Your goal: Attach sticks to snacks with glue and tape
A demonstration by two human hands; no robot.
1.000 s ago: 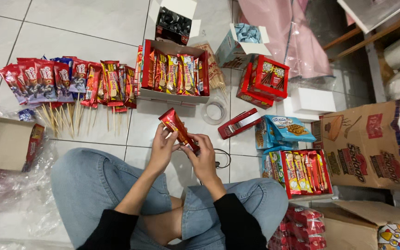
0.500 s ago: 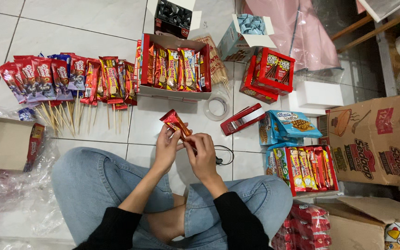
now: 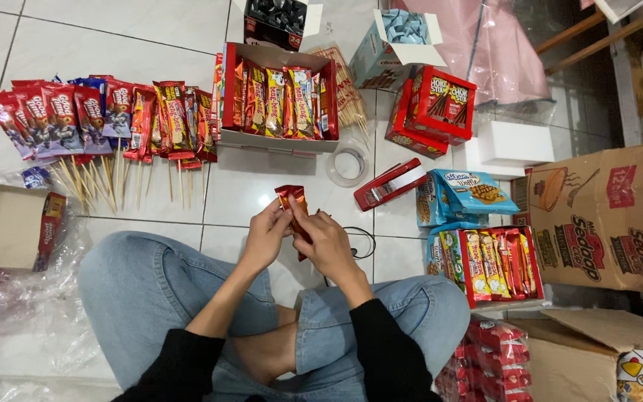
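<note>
While hands (image 3: pixel 299 234) grip, snack packet (image 3: pixel 292 199) upright.

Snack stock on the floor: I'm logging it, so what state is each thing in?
Snack packet: sealed, gripped by left hand and right hand.
Red box of packets: open, filled.
Dark box: flaps open.
Tape roll: lying flat.
Skewered packets: laid in a row.
</note>
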